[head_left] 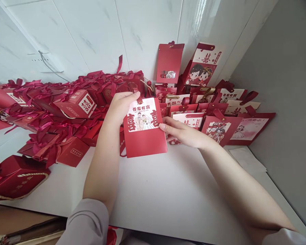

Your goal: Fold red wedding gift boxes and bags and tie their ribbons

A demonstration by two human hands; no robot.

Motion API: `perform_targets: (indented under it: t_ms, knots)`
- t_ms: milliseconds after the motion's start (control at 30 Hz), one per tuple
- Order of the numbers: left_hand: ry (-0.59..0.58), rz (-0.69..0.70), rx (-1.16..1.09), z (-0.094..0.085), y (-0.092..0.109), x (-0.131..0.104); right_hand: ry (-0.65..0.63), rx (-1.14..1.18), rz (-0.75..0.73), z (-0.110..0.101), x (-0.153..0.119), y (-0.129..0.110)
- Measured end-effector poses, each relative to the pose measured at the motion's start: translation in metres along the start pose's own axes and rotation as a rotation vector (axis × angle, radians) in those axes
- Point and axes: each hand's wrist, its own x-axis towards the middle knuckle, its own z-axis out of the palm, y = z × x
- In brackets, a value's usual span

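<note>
A red and white paper gift box point(146, 144), printed with a wedding couple, is held upright above the white table. At its top left, my left hand point(123, 105) grips the box near the ribbon loop, its fingers partly hidden behind. My right hand point(185, 132) pinches the box's right edge, thumb in front and fingers behind. Just beyond my right hand stands a white-topped gift box point(188, 119) with red print. Beside it is a red gift box point(220, 129) with a costumed couple on its front.
Many red ribboned boxes point(76, 103) are piled at the left. A dark red box with rope handle point(22, 178) sits near the front left edge. Two gift boxes, one with a cartoon couple point(202, 64), stand atop others against the tiled wall point(97, 30). A grey panel point(283, 85) bounds the right.
</note>
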Motion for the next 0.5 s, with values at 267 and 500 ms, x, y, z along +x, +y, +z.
perform_targets:
  t_ms: [267, 500]
  knots:
    - [-0.023, -0.032, -0.026, 0.000, -0.003, 0.004, 0.033, -0.015, -0.037, 0.001, 0.002, 0.004]
    - [0.041, 0.066, -0.123, 0.003, 0.002, -0.001, 0.154, -0.114, -0.225, 0.009, -0.008, -0.008]
